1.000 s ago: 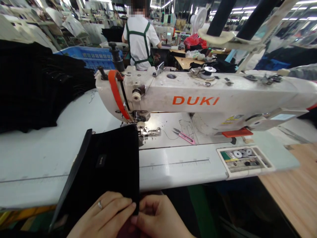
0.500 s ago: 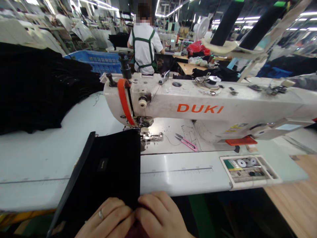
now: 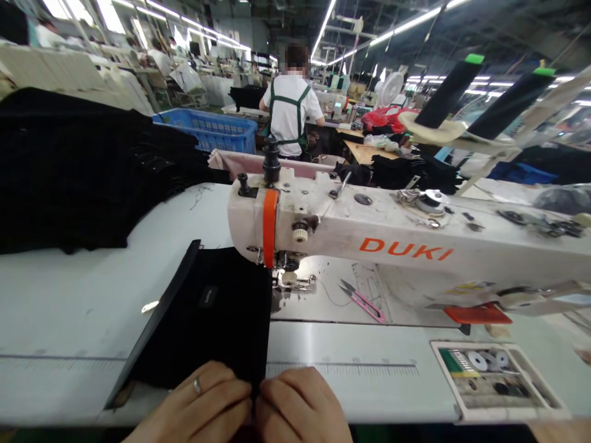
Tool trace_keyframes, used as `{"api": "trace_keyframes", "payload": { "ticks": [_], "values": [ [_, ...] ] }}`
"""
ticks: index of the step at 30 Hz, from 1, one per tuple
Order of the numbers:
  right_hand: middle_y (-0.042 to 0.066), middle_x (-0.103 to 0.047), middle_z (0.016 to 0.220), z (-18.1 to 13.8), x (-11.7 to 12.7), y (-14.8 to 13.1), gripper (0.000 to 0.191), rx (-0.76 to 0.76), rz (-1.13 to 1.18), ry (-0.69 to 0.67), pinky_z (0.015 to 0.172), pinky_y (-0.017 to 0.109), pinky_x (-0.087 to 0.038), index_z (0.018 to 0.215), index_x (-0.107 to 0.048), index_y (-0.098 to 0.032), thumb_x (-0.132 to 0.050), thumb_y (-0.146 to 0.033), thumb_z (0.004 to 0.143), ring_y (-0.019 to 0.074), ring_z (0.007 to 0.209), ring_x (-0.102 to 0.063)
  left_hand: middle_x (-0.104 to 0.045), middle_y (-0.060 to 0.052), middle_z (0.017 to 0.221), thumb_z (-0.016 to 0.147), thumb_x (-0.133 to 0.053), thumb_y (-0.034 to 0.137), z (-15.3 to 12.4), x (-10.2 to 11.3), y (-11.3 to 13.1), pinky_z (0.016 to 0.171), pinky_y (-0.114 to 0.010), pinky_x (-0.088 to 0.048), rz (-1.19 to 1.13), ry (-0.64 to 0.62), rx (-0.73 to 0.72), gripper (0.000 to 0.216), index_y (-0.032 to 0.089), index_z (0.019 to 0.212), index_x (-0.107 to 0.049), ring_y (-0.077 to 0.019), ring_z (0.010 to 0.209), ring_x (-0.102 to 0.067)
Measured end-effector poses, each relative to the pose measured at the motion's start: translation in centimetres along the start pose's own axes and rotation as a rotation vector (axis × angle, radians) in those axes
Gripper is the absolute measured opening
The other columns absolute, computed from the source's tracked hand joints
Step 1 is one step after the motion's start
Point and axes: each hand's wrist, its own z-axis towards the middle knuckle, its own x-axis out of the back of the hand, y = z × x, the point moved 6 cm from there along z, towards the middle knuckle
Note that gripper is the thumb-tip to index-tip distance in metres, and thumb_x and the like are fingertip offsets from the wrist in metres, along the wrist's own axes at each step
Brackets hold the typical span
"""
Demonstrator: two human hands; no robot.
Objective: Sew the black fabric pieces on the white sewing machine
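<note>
While left hand and right hand pinch black cloth in fingers at near right corner, far end lies on tabletop by sewing foot. Uneven tug could skew edge imo.

Left hand: cropped at bottom.
Right hand: fingertips curled from sight.
Black cloth: near end behind hands.
Label: lettering unreadably small.
Sewing machine: right end cropped.
</note>
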Motion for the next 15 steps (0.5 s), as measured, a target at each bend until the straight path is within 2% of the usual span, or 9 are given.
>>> {"api": "trace_keyframes", "payload": {
  "ticks": [4,6,9,11,15],
  "values": [
    [0.002,-0.077,0.085,1.5,1.8,1.0,0.020,-0.032,0.001,0.177,0.061,0.032,-0.054,0.084,-0.072,-0.021,-0.064,-0.010,0.099,0.0179,0.072,-0.067,-0.078,-0.001,0.107,0.097,-0.047,0.007,0.5,0.1,-1.5,0.092,-0.029,-0.060,-0.021,-0.133,-0.025,0.038,0.026,0.116,-0.073,-0.0194,0.094,-0.069],
    [0.003,-0.078,0.089,2.8,3.1,1.4,0.016,0.005,0.009,0.205,0.063,0.031,-0.053,0.089,-0.071,-0.019,-0.063,-0.012,0.101,0.0175,0.073,-0.067,-0.077,-0.001,0.116,0.095,-0.047,0.004,0.6,0.3,-2.2,0.097,-0.028,-0.059,-0.031,-0.190,-0.038,0.044,0.024,0.128,-0.069,-0.0189,0.102,-0.068],
    [0.004,-0.079,0.095,4.6,4.3,2.0,0.016,0.093,0.012,0.121,0.064,0.030,-0.054,0.095,-0.072,-0.016,-0.059,-0.012,0.104,0.0169,0.075,-0.066,-0.075,-0.003,0.120,0.093,-0.041,-0.005,1.6,0.3,-2.9,0.103,-0.027,-0.055,-0.051,-0.233,-0.086,0.050,0.018,0.131,-0.065,-0.0172,0.109,-0.066],
    [0.005,-0.079,0.099,5.4,4.8,2.7,0.018,0.105,0.008,0.066,0.065,0.030,-0.055,0.099,-0.072,-0.016,-0.056,-0.013,0.105,0.0170,0.076,-0.065,-0.075,-0.005,0.117,0.093,-0.040,-0.005,2.9,0.5,-3.1,0.104,-0.028,-0.053,-0.043,-0.214,-0.139,0.046,0.015,0.126,-0.064,-0.0173,0.108,-0.066],
    [0.007,-0.079,0.106,6.4,4.7,3.7,0.017,0.104,0.029,-0.036,0.070,0.032,-0.056,0.106,-0.072,-0.016,-0.055,-0.015,0.107,0.0188,0.082,-0.066,-0.076,-0.003,0.104,0.096,-0.041,-0.003,5.2,0.8,-3.8,0.091,-0.028,-0.056,-0.024,-0.153,-0.179,0.033,0.016,0.109,-0.065,-0.0165,0.095,-0.067]
  ]
}}
